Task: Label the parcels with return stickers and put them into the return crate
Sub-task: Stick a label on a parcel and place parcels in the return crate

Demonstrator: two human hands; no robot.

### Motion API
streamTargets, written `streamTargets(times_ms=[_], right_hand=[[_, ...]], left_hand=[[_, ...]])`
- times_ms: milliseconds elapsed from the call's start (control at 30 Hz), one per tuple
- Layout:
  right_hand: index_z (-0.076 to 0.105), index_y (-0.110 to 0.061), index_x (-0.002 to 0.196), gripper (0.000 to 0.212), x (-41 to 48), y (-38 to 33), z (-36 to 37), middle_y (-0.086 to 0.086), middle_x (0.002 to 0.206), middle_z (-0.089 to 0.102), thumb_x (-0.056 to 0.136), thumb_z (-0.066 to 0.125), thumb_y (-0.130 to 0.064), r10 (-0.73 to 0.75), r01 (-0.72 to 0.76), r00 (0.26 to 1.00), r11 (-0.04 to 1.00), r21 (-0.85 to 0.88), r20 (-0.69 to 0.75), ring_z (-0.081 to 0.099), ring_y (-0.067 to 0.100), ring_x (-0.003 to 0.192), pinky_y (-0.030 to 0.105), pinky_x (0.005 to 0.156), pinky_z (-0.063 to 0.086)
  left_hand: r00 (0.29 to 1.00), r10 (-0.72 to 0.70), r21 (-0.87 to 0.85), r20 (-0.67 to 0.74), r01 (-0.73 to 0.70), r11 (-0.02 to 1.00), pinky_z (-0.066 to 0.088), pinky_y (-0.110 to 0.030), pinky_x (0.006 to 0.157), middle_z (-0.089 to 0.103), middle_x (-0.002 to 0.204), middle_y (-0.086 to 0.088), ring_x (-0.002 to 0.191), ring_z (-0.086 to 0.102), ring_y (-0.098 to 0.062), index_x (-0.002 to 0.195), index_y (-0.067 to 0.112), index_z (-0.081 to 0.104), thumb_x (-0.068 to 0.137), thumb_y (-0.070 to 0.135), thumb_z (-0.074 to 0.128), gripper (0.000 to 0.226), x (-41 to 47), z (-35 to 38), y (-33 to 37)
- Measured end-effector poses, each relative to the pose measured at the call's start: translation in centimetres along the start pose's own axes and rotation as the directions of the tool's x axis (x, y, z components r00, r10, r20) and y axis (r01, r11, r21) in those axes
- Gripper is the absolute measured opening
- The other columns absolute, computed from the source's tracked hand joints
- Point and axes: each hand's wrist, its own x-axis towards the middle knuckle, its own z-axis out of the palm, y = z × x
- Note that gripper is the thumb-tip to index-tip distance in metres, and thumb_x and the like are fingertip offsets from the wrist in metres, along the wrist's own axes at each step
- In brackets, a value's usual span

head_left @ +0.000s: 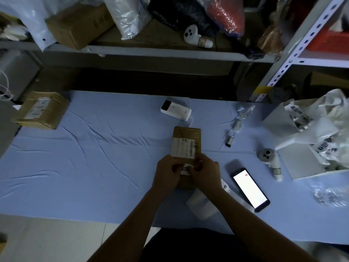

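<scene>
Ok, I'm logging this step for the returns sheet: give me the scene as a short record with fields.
surface: blue cloth
parcel in work: small brown box, centre
hands: left hand and right hand both pressing a white sticker on its near end
waiting parcel: taped brown box, far left
return crate: white bin, right, holding labelled white bags
phone: screen lit, right of hands

Small brown parcel [187, 142] lying flat mid-cloth, shipping label on top, a white sticker [185, 170] at its near end. Second brown parcel [42, 110] at the far left, labelled. White crate [290, 129] at right, holding white bags with stickers.
</scene>
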Motion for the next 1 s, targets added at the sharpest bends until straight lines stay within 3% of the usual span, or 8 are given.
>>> streamTargets(times_ms=[100, 167, 300, 433, 567, 700, 867, 1000], right_hand=[[0.060, -0.027, 0.090, 0.026, -0.7, 0.9, 0.3, -0.005, 0.090, 0.069, 0.081, 0.082, -0.038, 0.139, -0.139, 0.990, 0.990, 0.014, -0.025, 0.067, 0.014, 0.083, 0.036, 0.072, 0.060], [0.055, -0.030, 0.092, 0.038, -1.0, 1.9, 0.4, -0.005, 0.088, 0.066, 0.077, 0.083, -0.049, 0.278, -0.276, 0.960, 0.959, 0.062, -0.021, 0.067, 0.015, 0.080, 0.037, 0.065, 0.060], [0.055, -0.026, 0.112, 0.053, -1.5, 2.7, 1.0, 0.003, 0.104, 0.067, 0.075, 0.085, -0.049, 0.494, -0.508, 0.857, 0.763, 0.400, 0.147, 0.069, 0.021, 0.090, 0.035, 0.067, 0.060], [0.065, -0.022, 0.112, 0.046, -1.9, 1.7, 1.9, -0.003, 0.099, 0.073, 0.079, 0.081, -0.049, 0.408, -0.402, 0.909, 0.809, 0.429, 0.083, 0.072, 0.014, 0.088, 0.040, 0.077, 0.063], [0.070, -0.028, 0.098, 0.025, -1.9, 1.4, 1.9, -0.006, 0.088, 0.076, 0.084, 0.077, -0.047, 0.432, -0.403, 0.901, 0.799, 0.447, 0.040, 0.074, 0.013, 0.082, 0.043, 0.076, 0.064], [0.069, -0.038, 0.089, 0.011, -2.5, 1.0, 1.2, -0.011, 0.089, 0.076, 0.096, 0.064, -0.047, 0.379, -0.373, 0.922, 0.815, 0.444, 0.080, 0.072, 0.011, 0.087, 0.038, 0.080, 0.063], [0.071, -0.029, 0.114, 0.023, -4.5, 0.9, 0.4, -0.016, 0.099, 0.075, 0.091, 0.075, -0.027, 0.234, -0.298, 0.953, 0.836, 0.460, 0.192, 0.070, -0.004, 0.086, 0.010, 0.062, 0.053], [0.075, -0.031, 0.108, 0.019, -5.6, 0.5, 1.3, -0.013, 0.096, 0.078, 0.091, 0.076, -0.022, 0.142, -0.240, 0.964, 0.827, 0.508, 0.225, 0.073, -0.002, 0.088, 0.015, 0.070, 0.057]], left_hand=[[0.998, 0.017, -0.011, 0.062, -0.017, 1.000, 0.036, 0.006, 0.083, 0.059, 0.104, -0.006, 0.101, 0.063, -0.023, 0.103, 0.009, 0.077, 0.089, 0.009, 0.074, 0.014, -0.3, 0.0, -0.9], [0.996, 0.012, 0.010, 0.087, -0.013, 1.000, 0.039, 0.002, 0.073, 0.042, 0.103, 0.005, 0.092, 0.054, -0.011, 0.112, 0.016, 0.076, 0.093, 0.022, 0.071, 0.020, -0.9, -0.1, -1.6], [0.993, 0.000, 0.056, 0.119, -0.006, 0.998, 0.044, -0.007, 0.069, 0.035, 0.100, 0.009, 0.083, 0.046, -0.002, 0.122, 0.032, 0.070, 0.095, 0.035, 0.068, 0.028, -2.0, -0.7, -2.7], [0.996, 0.002, -0.069, 0.091, 0.004, 0.998, 0.059, -0.032, 0.085, 0.039, 0.120, 0.006, 0.101, 0.056, -0.010, 0.122, 0.024, 0.071, 0.092, 0.030, 0.072, 0.031, -2.5, -0.9, -3.3], [0.993, -0.052, -0.128, 0.111, 0.066, 0.990, 0.057, -0.027, 0.091, 0.046, 0.139, 0.001, 0.114, 0.059, -0.013, 0.134, 0.022, 0.062, 0.093, 0.027, 0.073, 0.043, -2.3, -0.6, -3.3], [0.919, -0.363, -0.471, 0.155, 0.391, 0.791, 0.056, -0.014, 0.078, 0.063, 0.125, 0.005, 0.109, 0.065, -0.010, 0.147, 0.025, 0.046, 0.096, 0.030, 0.068, 0.056, -2.0, -0.2, -2.6], [0.917, -0.356, -0.490, 0.178, 0.397, 0.776, 0.055, -0.013, 0.073, 0.072, 0.112, 0.005, 0.092, 0.069, 0.000, 0.128, 0.025, 0.064, 0.097, 0.028, 0.066, 0.031, -2.6, -0.4, -2.1], [0.909, -0.393, -0.514, 0.137, 0.404, 0.757, 0.056, -0.015, 0.078, 0.071, 0.120, 0.000, 0.101, 0.069, -0.005, 0.135, 0.023, 0.061, 0.098, 0.028, 0.065, 0.037, -4.6, -2.4, -2.3]])
